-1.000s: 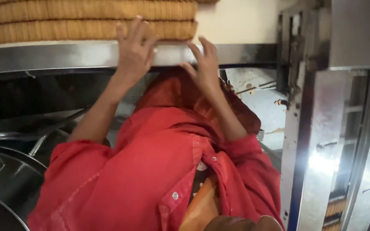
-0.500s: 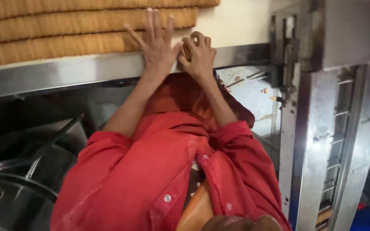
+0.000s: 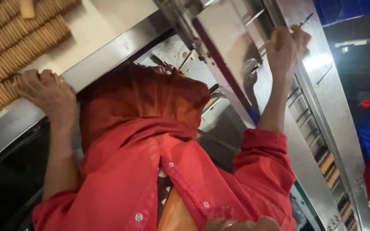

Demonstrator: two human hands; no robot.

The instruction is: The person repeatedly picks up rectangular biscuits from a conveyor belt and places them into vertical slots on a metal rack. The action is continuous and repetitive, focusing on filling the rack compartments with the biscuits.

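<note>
Steel conveyor edge (image 3: 108, 55): left hand (image 3: 48, 92) curled on biscuits (image 3: 5, 81).

One camera only, worn on the person's head, looks steeply down along the red-shirted chest and out over both raised arms, the whole picture tilted. It sits close: the left hand (image 3: 46, 92) at the belt of biscuit rows (image 3: 9, 55) and the right hand (image 3: 285, 49) on the steel machine frame (image 3: 322, 94) fill the upper corners.
</note>
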